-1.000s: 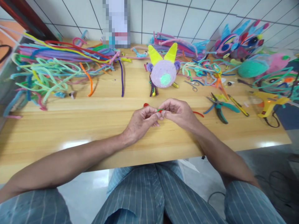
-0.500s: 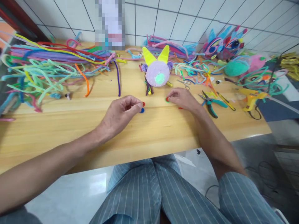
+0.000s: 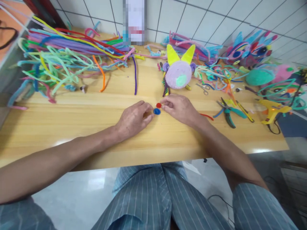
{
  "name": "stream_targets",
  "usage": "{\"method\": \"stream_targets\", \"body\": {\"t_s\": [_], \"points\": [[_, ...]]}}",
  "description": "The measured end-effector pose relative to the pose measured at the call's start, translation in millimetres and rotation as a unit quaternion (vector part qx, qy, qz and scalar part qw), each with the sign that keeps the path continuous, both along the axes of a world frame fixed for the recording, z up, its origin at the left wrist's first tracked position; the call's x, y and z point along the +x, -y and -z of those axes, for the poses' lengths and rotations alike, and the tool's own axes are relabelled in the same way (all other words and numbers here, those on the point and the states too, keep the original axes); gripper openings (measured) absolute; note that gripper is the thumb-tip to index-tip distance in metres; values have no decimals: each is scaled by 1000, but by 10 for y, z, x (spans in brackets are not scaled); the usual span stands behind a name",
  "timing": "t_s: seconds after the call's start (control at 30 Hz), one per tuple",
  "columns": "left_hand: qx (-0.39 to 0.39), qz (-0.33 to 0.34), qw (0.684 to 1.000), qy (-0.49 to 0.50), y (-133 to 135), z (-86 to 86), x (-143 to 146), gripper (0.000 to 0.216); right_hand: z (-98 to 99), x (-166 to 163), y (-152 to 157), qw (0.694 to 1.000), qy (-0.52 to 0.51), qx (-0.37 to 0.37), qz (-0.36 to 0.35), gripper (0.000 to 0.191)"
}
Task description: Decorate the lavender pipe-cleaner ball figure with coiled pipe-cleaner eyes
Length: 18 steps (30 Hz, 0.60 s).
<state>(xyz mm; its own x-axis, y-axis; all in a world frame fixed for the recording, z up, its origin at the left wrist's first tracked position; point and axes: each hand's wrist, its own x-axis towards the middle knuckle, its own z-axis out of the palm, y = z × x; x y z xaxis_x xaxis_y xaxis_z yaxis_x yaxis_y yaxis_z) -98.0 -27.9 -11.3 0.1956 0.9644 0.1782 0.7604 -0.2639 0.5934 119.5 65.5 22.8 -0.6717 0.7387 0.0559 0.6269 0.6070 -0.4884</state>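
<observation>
My left hand (image 3: 136, 117) is low over the table, its thumb and fingertips closed at the edge of a small dark blue disc (image 3: 157, 111). Just behind that disc is a small red disc (image 3: 158, 105), pinched at its right side by my right hand (image 3: 178, 108). Both discs almost touch each other between the two hands. Beyond them stands a purple coiled head (image 3: 178, 76) with yellow horns and a mint-green spot. A red pipe cleaner (image 3: 206, 116) pokes out beside my right wrist.
Bundled and loose pipe cleaners (image 3: 64, 68) fill the back left. On the right lie pliers (image 3: 229, 113), small scissors (image 3: 203, 88), a yellow cutter (image 3: 245, 111) and a yellow glue gun (image 3: 272, 110). Finished colourful figures (image 3: 250, 49) sit at the back right, before a tiled wall.
My right hand has come left to the two discs and now meets my left hand there. The view has swung, so the table's things appear farther right.
</observation>
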Motion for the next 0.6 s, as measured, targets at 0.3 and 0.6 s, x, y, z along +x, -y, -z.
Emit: {"method": "stream_targets", "body": {"t_s": [0.3,0.6], "points": [[-1,29,991,-132,-103,-39,128,24,114,-79,-32,999,-13,-35,28,5],[16,26,998,-56,-117,29,90,14,95,173,29,993,-50,-93,55,10]]}}
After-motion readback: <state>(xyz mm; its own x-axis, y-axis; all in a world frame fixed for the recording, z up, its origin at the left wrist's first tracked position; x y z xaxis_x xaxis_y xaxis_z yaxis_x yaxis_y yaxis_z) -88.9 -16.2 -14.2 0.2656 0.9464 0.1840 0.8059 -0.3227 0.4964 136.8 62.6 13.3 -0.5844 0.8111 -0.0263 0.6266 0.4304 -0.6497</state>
